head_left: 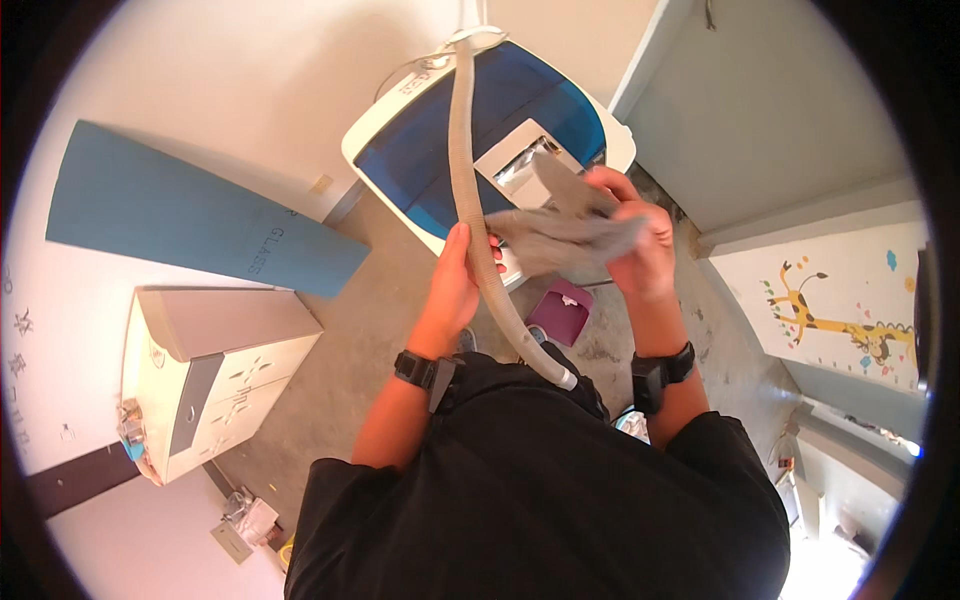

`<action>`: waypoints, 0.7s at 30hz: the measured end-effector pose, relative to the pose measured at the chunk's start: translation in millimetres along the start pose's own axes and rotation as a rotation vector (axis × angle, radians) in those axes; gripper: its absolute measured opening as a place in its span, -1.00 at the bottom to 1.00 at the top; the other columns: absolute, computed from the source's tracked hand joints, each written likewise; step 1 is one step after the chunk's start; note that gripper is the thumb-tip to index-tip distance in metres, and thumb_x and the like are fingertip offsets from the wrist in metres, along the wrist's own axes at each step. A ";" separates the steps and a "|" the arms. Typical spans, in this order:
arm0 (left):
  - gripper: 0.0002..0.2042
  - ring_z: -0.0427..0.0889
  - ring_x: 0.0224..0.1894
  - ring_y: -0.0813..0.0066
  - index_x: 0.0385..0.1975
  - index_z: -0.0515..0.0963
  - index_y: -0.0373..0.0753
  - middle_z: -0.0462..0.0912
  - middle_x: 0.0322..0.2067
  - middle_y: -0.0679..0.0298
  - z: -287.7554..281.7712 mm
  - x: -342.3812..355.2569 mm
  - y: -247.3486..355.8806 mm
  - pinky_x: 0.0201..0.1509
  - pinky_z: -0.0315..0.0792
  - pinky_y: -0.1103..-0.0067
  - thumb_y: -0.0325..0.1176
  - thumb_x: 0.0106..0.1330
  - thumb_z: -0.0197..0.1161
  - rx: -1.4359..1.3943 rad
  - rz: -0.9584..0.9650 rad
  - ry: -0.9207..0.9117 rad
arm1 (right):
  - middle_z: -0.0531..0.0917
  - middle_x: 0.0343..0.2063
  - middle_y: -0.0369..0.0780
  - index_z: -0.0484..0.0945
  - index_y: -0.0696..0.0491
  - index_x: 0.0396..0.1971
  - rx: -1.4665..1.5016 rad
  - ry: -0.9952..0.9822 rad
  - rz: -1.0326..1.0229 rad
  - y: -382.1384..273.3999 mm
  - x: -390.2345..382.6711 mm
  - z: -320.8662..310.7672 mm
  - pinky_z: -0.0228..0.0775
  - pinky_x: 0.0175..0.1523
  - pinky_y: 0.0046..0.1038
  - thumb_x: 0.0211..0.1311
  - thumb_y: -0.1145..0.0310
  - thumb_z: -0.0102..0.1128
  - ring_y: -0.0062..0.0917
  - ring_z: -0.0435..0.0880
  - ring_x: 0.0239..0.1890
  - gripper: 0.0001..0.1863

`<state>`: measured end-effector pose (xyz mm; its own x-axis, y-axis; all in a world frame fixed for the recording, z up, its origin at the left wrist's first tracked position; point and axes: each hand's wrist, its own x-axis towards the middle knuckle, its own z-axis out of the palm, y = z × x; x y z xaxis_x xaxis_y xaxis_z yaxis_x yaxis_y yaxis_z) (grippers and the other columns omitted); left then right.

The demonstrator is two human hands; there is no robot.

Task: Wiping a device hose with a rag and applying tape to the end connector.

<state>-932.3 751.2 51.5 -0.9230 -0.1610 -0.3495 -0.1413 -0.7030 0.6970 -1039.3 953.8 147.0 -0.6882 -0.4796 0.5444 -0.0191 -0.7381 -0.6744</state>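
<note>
My left hand [455,283] is wrapped round a ribbed beige hose [463,150], thumb on top and fingertips showing on its far side. The hose runs down from the top of a white washing machine [362,152] with dark blue see-through lids, and its pale free end lies against my black shirt. In my right hand [645,245] a grey cloth [575,238] is gripped. It is blurred by motion and hangs bunched between my hands, in front of the machine's near edge. Part of the cloth passes behind or beside the hose at my left fingers.
On the floor by my feet sits a purple dustpan [560,318]. A blue board [190,210] leans at the left wall, above a cream cabinet [235,400]. To the right stands a white panel [830,310] with giraffe pictures, below a grey surface [780,120].
</note>
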 end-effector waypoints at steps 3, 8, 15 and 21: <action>-0.66 0.48 -0.32 0.50 -0.11 0.42 -0.20 0.52 -0.31 0.31 15.0 -16.3 10.0 -0.11 0.47 0.45 -0.03 0.49 -0.08 -0.041 0.009 0.070 | 0.57 -0.02 -0.07 0.64 0.20 -0.19 -0.494 -0.006 0.147 5.3 -6.7 1.3 0.32 0.15 -0.45 0.31 0.57 0.03 -0.46 0.50 0.05 -0.80; -0.74 0.52 -0.42 0.49 -0.04 0.33 -0.13 0.51 -0.31 0.29 14.2 -37.5 17.0 -0.31 0.52 0.49 -0.10 0.50 -0.09 -0.054 0.018 -0.014 | 0.66 -0.19 -0.27 0.58 0.21 -0.02 0.017 0.641 0.286 55.4 4.8 48.6 0.46 -0.06 -0.59 0.39 0.47 0.04 -0.67 0.59 -0.19 -0.75; -0.74 0.48 -0.53 0.55 -0.12 0.37 -0.17 0.48 -0.49 0.30 0.3 -43.9 23.2 -0.49 0.46 0.55 -0.15 0.45 -0.15 -0.039 0.073 0.023 | 0.61 -0.03 -0.14 0.41 0.20 0.15 -1.205 -0.312 0.008 98.5 31.3 71.1 0.41 0.10 -0.41 0.28 0.35 0.21 -0.53 0.54 0.03 -0.53; -0.71 0.47 -0.60 0.51 -0.22 0.42 -0.29 0.50 -0.49 0.26 -24.9 -32.2 24.6 -0.54 0.41 0.55 -0.21 0.43 -0.19 0.215 0.062 0.100 | 0.58 -0.16 -0.13 0.43 0.26 0.04 -0.785 0.471 0.651 134.2 -2.2 74.2 0.44 0.00 -0.44 0.10 0.15 0.41 -0.48 0.56 -0.03 -0.38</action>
<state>-897.2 721.8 64.3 -0.8938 -0.2749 -0.3544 -0.1680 -0.5275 0.8328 -986.6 820.6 92.3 -0.9358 -0.3154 -0.1572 0.1070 0.1707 -0.9795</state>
